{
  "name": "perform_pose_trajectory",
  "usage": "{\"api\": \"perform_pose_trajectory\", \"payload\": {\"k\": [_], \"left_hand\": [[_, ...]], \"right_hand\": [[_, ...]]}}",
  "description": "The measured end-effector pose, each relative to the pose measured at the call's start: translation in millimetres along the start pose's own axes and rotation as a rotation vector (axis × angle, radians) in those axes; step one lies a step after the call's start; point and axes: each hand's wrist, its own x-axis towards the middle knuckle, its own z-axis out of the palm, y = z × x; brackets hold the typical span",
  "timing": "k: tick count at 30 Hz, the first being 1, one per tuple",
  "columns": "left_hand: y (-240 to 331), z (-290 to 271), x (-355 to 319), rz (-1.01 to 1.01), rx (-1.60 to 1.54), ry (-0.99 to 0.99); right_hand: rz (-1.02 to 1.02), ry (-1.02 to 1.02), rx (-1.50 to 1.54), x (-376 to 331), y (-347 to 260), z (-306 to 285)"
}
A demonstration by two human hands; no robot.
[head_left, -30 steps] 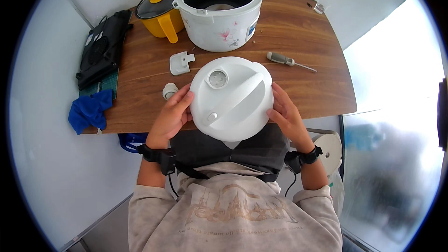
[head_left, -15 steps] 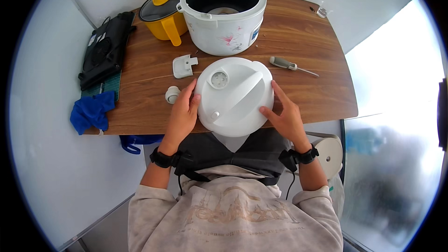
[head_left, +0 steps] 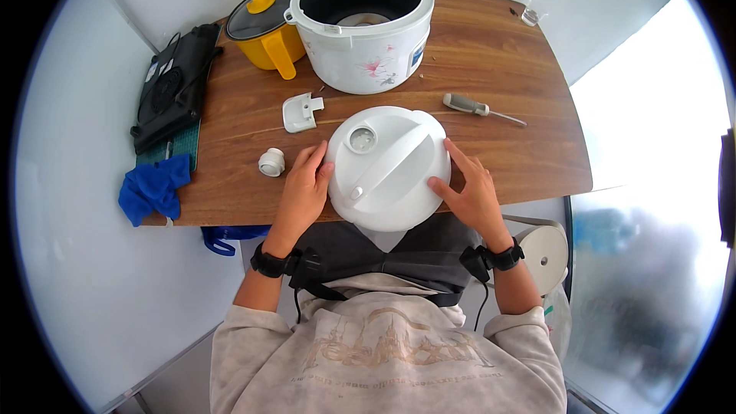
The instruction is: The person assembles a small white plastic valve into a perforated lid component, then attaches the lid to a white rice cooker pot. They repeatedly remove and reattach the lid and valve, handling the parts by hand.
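A round white rice cooker lid (head_left: 387, 203), with a raised bar across it and a round vent opening, is held between my two hands at the table's near edge. My left hand (head_left: 305, 193) closes on its left rim, thumb on the side. My right hand (head_left: 471, 193) grips the right rim with the thumb on top. Left of my left hand lies a small white round cap (head_left: 271, 162). Farther back rests a white bracket-like plastic piece (head_left: 300, 113). Beyond the lid stands the white rice cooker body (head_left: 345, 61), uncovered, with a dark inside and a flower print.
A grey-handled screwdriver (head_left: 483, 109) lies to the right on the wooden table (head_left: 514, 161). At the back left stands a yellow pot (head_left: 272, 50) with a glass lid. A black device (head_left: 172, 92) and a blue cloth (head_left: 156, 188) occupy the left edge.
The lid has come slightly nearer to me with both hands still on it. The small white cap has shifted a little left, away from my left hand.
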Motion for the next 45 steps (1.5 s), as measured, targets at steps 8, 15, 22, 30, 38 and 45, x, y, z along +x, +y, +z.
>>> {"api": "perform_pose_trajectory", "payload": {"k": [8, 15, 22, 30, 38, 45], "left_hand": [[10.1, -7.4, -0.2, -0.11, -0.189, -0.008], [17.3, -11.9, 3.0, -0.304, -0.853, 0.02], [17.5, -16.1, 4.8, -0.331, -1.051, -0.039], [14.5, -28.0, -0.7, -0.233, -1.05, -0.158], [30.4, -34.7, 3.2, -0.301, -0.963, -0.168], [29.8, -31.0, 8.1, -0.509, -1.055, -0.142]], "right_hand": [[0.037, 0.057, 0.141, -7.9, -11.6, -5.0], [-0.103, 0.246, 0.275, -24.7, -16.5, 2.8], [-0.364, 0.338, 0.164, -33.9, -35.2, -11.0], [-0.455, 0.354, 0.303, -39.3, -27.5, -12.2], [-0.145, 0.097, 0.67, -21.7, -16.6, -10.9], [0.074, -0.038, 0.901, -14.7, -25.9, -11.0]]}}
